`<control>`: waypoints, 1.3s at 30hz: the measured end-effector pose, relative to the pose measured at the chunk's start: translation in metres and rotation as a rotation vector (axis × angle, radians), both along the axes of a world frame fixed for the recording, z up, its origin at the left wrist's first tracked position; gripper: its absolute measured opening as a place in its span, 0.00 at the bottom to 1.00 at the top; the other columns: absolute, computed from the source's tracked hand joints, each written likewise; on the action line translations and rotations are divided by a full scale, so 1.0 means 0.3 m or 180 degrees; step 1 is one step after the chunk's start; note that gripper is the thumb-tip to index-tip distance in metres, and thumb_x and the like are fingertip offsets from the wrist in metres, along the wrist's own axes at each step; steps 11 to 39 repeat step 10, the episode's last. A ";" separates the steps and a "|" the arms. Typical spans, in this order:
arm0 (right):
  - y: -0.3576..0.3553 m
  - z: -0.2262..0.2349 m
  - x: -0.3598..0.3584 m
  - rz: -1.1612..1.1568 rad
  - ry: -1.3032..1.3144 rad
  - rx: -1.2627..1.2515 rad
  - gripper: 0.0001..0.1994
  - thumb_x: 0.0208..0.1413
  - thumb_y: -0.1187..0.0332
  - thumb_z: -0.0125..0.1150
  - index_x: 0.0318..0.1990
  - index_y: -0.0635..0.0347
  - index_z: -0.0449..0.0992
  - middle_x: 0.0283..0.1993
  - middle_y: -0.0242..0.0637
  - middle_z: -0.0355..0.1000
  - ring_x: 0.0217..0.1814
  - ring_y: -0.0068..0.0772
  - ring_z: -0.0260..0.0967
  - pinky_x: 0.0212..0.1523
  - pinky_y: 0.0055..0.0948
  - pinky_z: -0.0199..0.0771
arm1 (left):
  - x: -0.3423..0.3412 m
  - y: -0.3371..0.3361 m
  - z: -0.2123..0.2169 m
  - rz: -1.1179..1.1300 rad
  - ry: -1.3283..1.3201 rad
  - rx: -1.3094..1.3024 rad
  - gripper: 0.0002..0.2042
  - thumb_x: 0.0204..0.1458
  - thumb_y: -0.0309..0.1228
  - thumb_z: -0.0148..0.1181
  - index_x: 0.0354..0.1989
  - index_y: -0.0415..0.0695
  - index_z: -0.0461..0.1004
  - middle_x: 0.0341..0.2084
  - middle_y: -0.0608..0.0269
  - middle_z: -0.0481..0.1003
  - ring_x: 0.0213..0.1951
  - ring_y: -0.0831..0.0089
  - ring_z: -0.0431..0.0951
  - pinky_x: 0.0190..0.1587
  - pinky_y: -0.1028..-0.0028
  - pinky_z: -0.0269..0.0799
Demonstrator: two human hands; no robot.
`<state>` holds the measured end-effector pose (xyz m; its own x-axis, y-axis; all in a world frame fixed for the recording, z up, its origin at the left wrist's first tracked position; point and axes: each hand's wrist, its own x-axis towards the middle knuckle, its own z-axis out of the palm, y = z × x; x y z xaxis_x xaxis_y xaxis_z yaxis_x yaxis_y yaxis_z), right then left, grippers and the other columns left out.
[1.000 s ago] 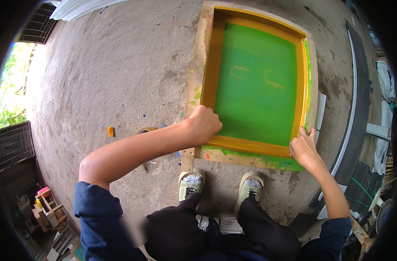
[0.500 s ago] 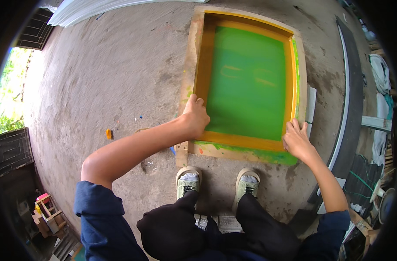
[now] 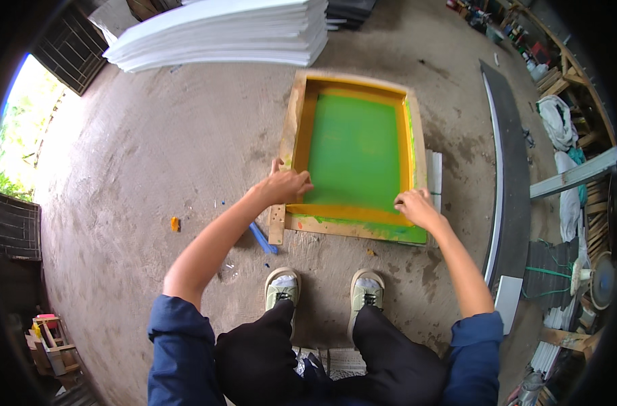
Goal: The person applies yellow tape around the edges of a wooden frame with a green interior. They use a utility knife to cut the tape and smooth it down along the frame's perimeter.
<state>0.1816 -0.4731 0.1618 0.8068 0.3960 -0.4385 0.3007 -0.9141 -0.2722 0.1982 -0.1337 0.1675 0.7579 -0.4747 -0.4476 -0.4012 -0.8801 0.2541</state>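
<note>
A screen-printing frame (image 3: 356,226) lies ahead of my feet, with wooden rails and an orange-yellow border around a green mesh (image 3: 356,149). At its lower left, my left hand (image 3: 281,186) is over the side rail, one finger raised and the others reaching inward; it is open and grips nothing visible. My right hand (image 3: 420,206) is over the lower right part, fingers curled inward and closed, nothing showing in them. Whether either hand touches the frame cannot be told. A small perforated wooden piece (image 3: 276,225) sticks out at the near left corner.
A blue tool (image 3: 262,239) and an orange scrap (image 3: 175,224) lie on the concrete floor. White sheets (image 3: 220,34) are stacked at the back left. Along the right runs a long dark strip (image 3: 508,169), with clutter and a fan-like round thing (image 3: 604,279) beyond.
The frame appears smaller and lower in the view, and both hands have shifted inward over its rails. My left fingers have spread from their grip. More of the white stack shows.
</note>
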 end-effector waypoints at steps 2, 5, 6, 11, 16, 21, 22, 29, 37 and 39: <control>0.023 0.007 -0.014 -0.0514 0.0618 0.0877 0.19 0.48 0.64 0.62 0.48 0.61 0.73 0.45 0.49 0.72 0.51 0.44 0.69 0.55 0.42 0.64 | -0.064 -0.030 0.074 0.0178 0.0326 -0.0313 0.21 0.53 0.47 0.51 0.51 0.49 0.67 0.36 0.58 0.77 0.47 0.72 0.73 0.63 0.50 0.37; 0.071 0.006 -0.043 -0.0102 0.0538 0.0920 0.18 0.51 0.63 0.61 0.46 0.63 0.74 0.49 0.49 0.71 0.51 0.46 0.69 0.50 0.38 0.69 | -0.114 0.016 0.014 -0.0311 -0.0007 -0.0390 0.21 0.53 0.46 0.53 0.52 0.51 0.67 0.40 0.62 0.76 0.48 0.68 0.73 0.66 0.53 0.33; 0.083 0.010 -0.047 -0.0059 0.0523 0.0713 0.19 0.49 0.63 0.62 0.47 0.64 0.73 0.48 0.49 0.72 0.52 0.44 0.69 0.52 0.37 0.68 | -0.110 0.039 -0.020 -0.0534 -0.0145 -0.0462 0.20 0.52 0.45 0.53 0.52 0.52 0.66 0.41 0.66 0.76 0.46 0.68 0.74 0.66 0.55 0.36; 0.009 -0.043 -0.047 -0.0218 0.0694 0.0736 0.23 0.47 0.62 0.64 0.51 0.61 0.71 0.48 0.50 0.71 0.53 0.43 0.69 0.55 0.35 0.66 | -0.097 0.023 -0.021 -0.0515 0.0260 -0.0395 0.20 0.52 0.43 0.55 0.53 0.52 0.66 0.40 0.66 0.77 0.51 0.76 0.71 0.67 0.58 0.35; 0.009 -0.043 -0.047 -0.0218 0.0694 0.0736 0.23 0.47 0.62 0.64 0.51 0.61 0.71 0.48 0.50 0.71 0.53 0.43 0.69 0.55 0.35 0.66 | -0.097 0.023 -0.021 -0.0515 0.0260 -0.0395 0.20 0.52 0.43 0.55 0.53 0.52 0.66 0.40 0.66 0.77 0.51 0.76 0.71 0.67 0.58 0.35; 0.009 -0.043 -0.047 -0.0218 0.0694 0.0736 0.23 0.47 0.62 0.64 0.51 0.61 0.71 0.48 0.50 0.71 0.53 0.43 0.69 0.55 0.35 0.66 | -0.097 0.023 -0.021 -0.0515 0.0260 -0.0395 0.20 0.52 0.43 0.55 0.53 0.52 0.66 0.40 0.66 0.77 0.51 0.76 0.71 0.67 0.58 0.35; 0.009 -0.043 -0.047 -0.0218 0.0694 0.0736 0.23 0.47 0.62 0.64 0.51 0.61 0.71 0.48 0.50 0.71 0.53 0.43 0.69 0.55 0.35 0.66 | -0.097 0.023 -0.021 -0.0515 0.0260 -0.0395 0.20 0.52 0.43 0.55 0.53 0.52 0.66 0.40 0.66 0.77 0.51 0.76 0.71 0.67 0.58 0.35; 0.009 -0.043 -0.047 -0.0218 0.0694 0.0736 0.23 0.47 0.62 0.64 0.51 0.61 0.71 0.48 0.50 0.71 0.53 0.43 0.69 0.55 0.35 0.66 | -0.097 0.023 -0.021 -0.0515 0.0260 -0.0395 0.20 0.52 0.43 0.55 0.53 0.52 0.66 0.40 0.66 0.77 0.51 0.76 0.71 0.67 0.58 0.35; 0.009 -0.043 -0.047 -0.0218 0.0694 0.0736 0.23 0.47 0.62 0.64 0.51 0.61 0.71 0.48 0.50 0.71 0.53 0.43 0.69 0.55 0.35 0.66 | -0.097 0.023 -0.021 -0.0515 0.0260 -0.0395 0.20 0.52 0.43 0.55 0.53 0.52 0.66 0.40 0.66 0.77 0.51 0.76 0.71 0.67 0.58 0.35; 0.009 -0.043 -0.047 -0.0218 0.0694 0.0736 0.23 0.47 0.62 0.64 0.51 0.61 0.71 0.48 0.50 0.71 0.53 0.43 0.69 0.55 0.35 0.66 | -0.097 0.023 -0.021 -0.0515 0.0260 -0.0395 0.20 0.52 0.43 0.55 0.53 0.52 0.66 0.40 0.66 0.77 0.51 0.76 0.71 0.67 0.58 0.35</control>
